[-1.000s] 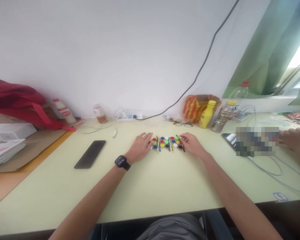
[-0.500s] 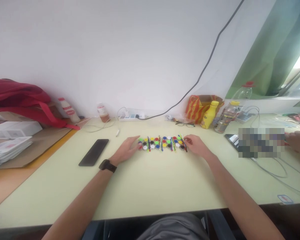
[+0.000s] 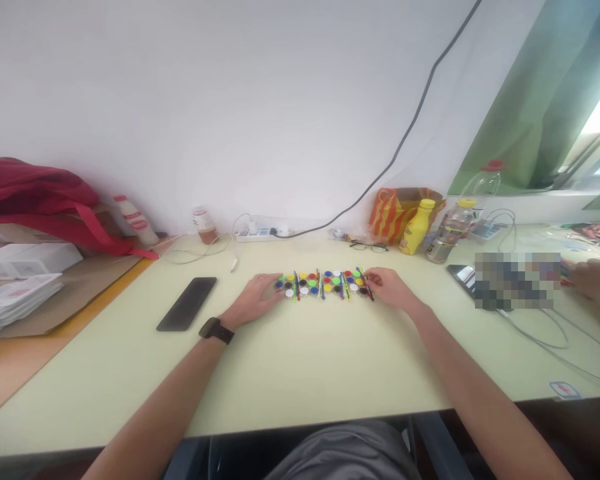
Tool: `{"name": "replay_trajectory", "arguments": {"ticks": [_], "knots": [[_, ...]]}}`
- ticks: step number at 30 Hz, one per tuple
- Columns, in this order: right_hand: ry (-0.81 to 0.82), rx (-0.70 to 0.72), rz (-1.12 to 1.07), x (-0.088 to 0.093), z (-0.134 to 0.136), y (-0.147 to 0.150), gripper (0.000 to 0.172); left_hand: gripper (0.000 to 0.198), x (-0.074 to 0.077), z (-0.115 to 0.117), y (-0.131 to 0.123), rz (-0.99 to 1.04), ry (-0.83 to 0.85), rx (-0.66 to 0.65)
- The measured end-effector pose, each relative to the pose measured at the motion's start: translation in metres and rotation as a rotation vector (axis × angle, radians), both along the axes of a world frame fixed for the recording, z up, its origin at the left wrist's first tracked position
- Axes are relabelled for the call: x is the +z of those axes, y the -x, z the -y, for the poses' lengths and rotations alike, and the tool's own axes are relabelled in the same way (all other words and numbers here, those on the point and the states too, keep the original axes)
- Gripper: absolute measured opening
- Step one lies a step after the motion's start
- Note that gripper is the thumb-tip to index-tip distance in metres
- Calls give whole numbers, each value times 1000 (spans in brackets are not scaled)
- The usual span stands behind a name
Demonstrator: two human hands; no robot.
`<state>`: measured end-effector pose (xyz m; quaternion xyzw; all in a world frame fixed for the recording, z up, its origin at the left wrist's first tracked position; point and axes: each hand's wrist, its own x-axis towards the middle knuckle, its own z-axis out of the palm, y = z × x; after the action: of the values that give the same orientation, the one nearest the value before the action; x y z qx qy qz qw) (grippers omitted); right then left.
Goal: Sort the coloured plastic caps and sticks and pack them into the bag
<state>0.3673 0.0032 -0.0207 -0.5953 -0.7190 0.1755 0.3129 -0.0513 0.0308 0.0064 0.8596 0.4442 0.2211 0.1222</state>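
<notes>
Head view, picture-plane clock. Row of coloured discs (image 3: 327,283) lies flat on the pale table (image 3: 320,373), with thin coloured sticks (image 3: 321,285) set crosswise among the discs. Left hand (image 3: 254,299): wide, thumb parted from the extended fingers. The row sits at its 3 o'clock, near end at the fingertips; whether they press on it, cannot tell. Right hand (image 3: 386,287): narrow, fingers curled together. The row sits at its 9 o'clock, far-right stick right by the fingertips; whether it is pinched, cannot tell.

Around the left hand: black phone (image 3: 187,304) at 9 o'clock, well apart; dark watch (image 3: 217,329) on the wrist at 7; power strip (image 3: 260,235) at 12. Around the right hand: spectacles (image 3: 369,247) at 11, striped bag (image 3: 386,217) at 12, yellow bottle (image 3: 419,230) at 1. Another person's hand (image 3: 594,283) at 3, well apart.
</notes>
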Motion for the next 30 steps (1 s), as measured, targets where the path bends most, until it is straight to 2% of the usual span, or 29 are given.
{"name": "replay_trajectory", "arguments": {"ticks": [8,13,18,21,24,30], "knots": [[-13,-16,29,12,4,-8,20,60,-5,-1,0,60,3,59],[9,89,55,23,12,-10,28,56,-6,-2,0,94,5,78],[18,125,51,24,13,-2,23,54,-4,0,-1,111,4,79],[-11,71,58,21,9,-6,24,51,-3,-1,-2,116,-24,92],[-19,-39,82,15,4,-19,24,43,-1,-6,3,87,-54,190],[39,-150,156,-3,-2,-42,12,31,0,-21,30,-9,-56,331]]}}
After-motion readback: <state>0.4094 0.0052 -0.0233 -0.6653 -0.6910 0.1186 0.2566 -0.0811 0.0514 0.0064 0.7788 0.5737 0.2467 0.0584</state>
